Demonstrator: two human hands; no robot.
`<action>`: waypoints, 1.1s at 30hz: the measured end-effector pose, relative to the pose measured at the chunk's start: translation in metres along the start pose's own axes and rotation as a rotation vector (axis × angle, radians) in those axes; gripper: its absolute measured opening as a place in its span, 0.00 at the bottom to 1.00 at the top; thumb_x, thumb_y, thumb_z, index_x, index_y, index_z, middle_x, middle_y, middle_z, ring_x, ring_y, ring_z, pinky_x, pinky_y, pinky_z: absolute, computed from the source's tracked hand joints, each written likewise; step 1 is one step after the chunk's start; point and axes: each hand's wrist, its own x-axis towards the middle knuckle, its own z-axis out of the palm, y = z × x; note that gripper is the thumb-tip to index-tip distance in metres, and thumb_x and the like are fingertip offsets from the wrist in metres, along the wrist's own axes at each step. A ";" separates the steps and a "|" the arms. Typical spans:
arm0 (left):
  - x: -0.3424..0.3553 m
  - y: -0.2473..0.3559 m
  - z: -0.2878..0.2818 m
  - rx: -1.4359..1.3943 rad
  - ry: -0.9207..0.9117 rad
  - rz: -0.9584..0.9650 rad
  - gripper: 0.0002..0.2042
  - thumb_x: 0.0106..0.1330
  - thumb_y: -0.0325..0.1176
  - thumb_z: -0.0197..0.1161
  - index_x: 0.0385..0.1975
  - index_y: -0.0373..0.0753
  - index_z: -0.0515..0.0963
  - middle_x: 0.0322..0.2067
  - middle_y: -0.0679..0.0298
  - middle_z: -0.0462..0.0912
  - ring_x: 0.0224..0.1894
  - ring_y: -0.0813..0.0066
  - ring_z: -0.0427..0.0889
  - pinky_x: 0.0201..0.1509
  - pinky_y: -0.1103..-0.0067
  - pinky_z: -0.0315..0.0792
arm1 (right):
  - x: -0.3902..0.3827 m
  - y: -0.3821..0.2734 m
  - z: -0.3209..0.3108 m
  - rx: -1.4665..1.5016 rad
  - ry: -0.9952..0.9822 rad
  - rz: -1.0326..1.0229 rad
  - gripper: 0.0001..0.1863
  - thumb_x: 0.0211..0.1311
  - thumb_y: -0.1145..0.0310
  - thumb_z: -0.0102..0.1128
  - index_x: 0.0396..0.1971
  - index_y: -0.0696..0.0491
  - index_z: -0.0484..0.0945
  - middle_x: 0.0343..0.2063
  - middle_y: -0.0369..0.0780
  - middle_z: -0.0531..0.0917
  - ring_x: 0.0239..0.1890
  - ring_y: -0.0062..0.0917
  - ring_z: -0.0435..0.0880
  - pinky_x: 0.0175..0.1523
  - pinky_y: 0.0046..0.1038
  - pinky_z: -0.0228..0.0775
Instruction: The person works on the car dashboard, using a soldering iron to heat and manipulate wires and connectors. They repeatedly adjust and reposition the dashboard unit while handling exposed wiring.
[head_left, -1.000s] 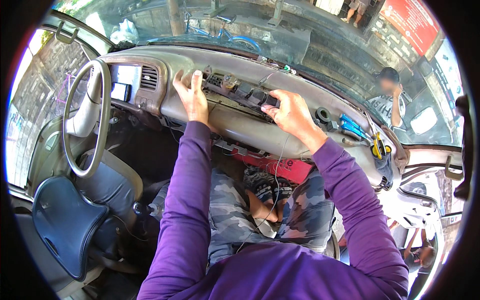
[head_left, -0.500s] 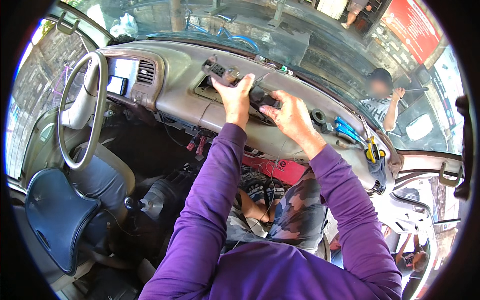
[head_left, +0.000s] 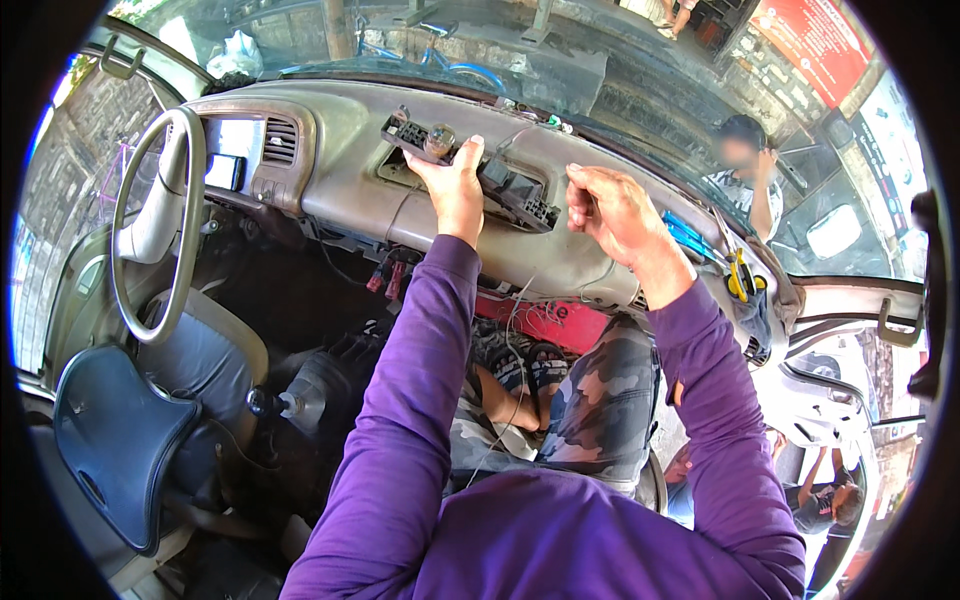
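Observation:
My left hand (head_left: 452, 190) grips a long black plastic part (head_left: 408, 133) with block-like sockets, which resembles a fuse panel. A rounded brownish piece (head_left: 438, 140) sits on it by my thumb. The part lies slanted over a rectangular opening (head_left: 398, 170) in the beige dashboard top (head_left: 350, 120), its right end (head_left: 530, 208) low over that opening. Just right of that end, my right hand (head_left: 615, 212) hovers apart from the part, fingers curled and thumb against them. Whether anything small is between those fingers is hidden.
Blue-handled tools (head_left: 690, 235) and yellow-handled pliers (head_left: 742, 275) lie at the dashboard's right end. The steering wheel (head_left: 125, 230) stands left. Loose wires (head_left: 520, 330) hang below the dashboard before a red panel (head_left: 560, 322). A person (head_left: 745, 170) is beyond the windshield.
My right hand has let go of the black part's right end and moved right, its fingers now curled. My left hand and the part have shifted slightly left.

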 end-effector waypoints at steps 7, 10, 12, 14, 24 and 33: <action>-0.005 0.000 0.009 0.003 0.010 -0.013 0.55 0.63 0.27 0.75 0.82 0.33 0.38 0.72 0.49 0.63 0.71 0.60 0.66 0.78 0.67 0.59 | 0.013 -0.001 -0.003 -0.678 -0.085 -0.174 0.19 0.78 0.57 0.64 0.51 0.60 0.84 0.31 0.36 0.85 0.34 0.25 0.85 0.40 0.33 0.78; -0.003 0.004 -0.002 -0.036 0.003 0.016 0.54 0.63 0.26 0.74 0.82 0.34 0.39 0.71 0.50 0.64 0.70 0.61 0.67 0.78 0.67 0.60 | 0.007 -0.011 0.034 -1.396 0.158 -0.392 0.31 0.68 0.43 0.71 0.50 0.59 0.85 0.30 0.41 0.86 0.36 0.35 0.88 0.43 0.39 0.80; 0.001 -0.002 -0.003 -0.022 0.020 0.020 0.54 0.62 0.25 0.74 0.82 0.35 0.40 0.70 0.52 0.65 0.69 0.63 0.68 0.77 0.67 0.61 | 0.012 -0.021 0.045 -1.633 0.013 -0.338 0.33 0.64 0.39 0.72 0.47 0.59 0.87 0.36 0.46 0.89 0.42 0.39 0.90 0.46 0.41 0.81; 0.002 -0.006 -0.005 -0.036 0.018 0.026 0.54 0.61 0.24 0.74 0.82 0.36 0.41 0.69 0.53 0.66 0.68 0.64 0.68 0.76 0.67 0.62 | 0.024 -0.026 0.055 -1.839 -0.115 -0.243 0.33 0.60 0.35 0.73 0.37 0.57 0.89 0.35 0.47 0.92 0.41 0.42 0.92 0.44 0.43 0.83; -0.015 0.014 0.001 -0.012 -0.200 0.023 0.70 0.51 0.26 0.84 0.84 0.41 0.30 0.74 0.52 0.58 0.73 0.59 0.64 0.77 0.65 0.63 | 0.044 -0.028 0.050 -1.918 -0.168 -0.197 0.31 0.65 0.38 0.66 0.30 0.56 0.91 0.29 0.48 0.91 0.35 0.46 0.92 0.40 0.46 0.83; -0.026 0.024 0.010 0.047 -0.245 -0.026 0.69 0.52 0.22 0.80 0.83 0.42 0.25 0.73 0.52 0.59 0.71 0.59 0.65 0.77 0.64 0.64 | 0.040 -0.033 0.053 -1.953 -0.195 -0.152 0.30 0.68 0.39 0.61 0.32 0.55 0.91 0.31 0.48 0.91 0.38 0.44 0.92 0.42 0.47 0.83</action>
